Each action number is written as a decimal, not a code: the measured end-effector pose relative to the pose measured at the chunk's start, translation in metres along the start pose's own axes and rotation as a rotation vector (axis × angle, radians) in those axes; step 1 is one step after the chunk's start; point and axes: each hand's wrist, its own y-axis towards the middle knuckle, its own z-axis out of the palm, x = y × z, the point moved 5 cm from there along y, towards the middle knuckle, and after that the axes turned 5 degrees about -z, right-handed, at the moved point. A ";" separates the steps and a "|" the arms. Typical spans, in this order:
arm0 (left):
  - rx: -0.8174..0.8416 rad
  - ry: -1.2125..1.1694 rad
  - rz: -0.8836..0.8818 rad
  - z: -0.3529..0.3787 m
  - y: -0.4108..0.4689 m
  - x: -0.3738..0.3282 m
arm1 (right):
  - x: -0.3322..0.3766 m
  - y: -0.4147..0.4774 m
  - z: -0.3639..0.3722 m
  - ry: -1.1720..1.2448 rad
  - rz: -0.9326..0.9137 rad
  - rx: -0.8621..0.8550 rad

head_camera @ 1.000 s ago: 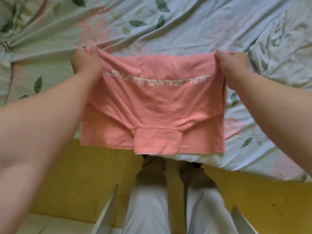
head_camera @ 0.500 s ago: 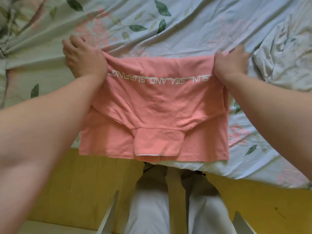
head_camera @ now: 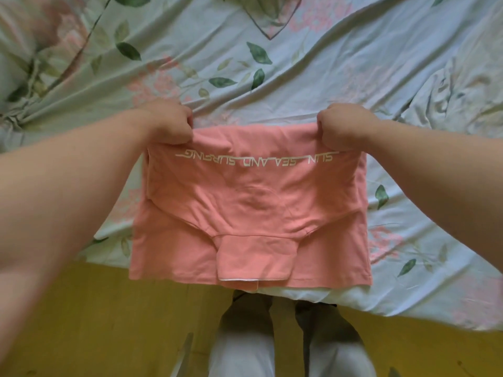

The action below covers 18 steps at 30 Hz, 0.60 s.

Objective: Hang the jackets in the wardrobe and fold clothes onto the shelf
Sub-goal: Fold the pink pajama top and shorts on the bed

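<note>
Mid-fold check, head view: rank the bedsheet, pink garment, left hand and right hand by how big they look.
1. Bedsheet, fills most of the frame.
2. Pink garment.
3. Left hand and right hand look about alike, each gripping a top corner of the garment, so I won't rank them.

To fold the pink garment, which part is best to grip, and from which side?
Grip its two far corners, one in each hand, reaching over it from the near side, as the left hand and right hand do. The pink garment lies spread wide on the bed sheet, so pinching both corners should keep the far edge straight.
</note>
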 end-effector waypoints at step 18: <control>0.220 -0.900 -0.682 0.026 -0.027 0.057 | 0.000 0.007 0.009 -0.010 0.007 -0.051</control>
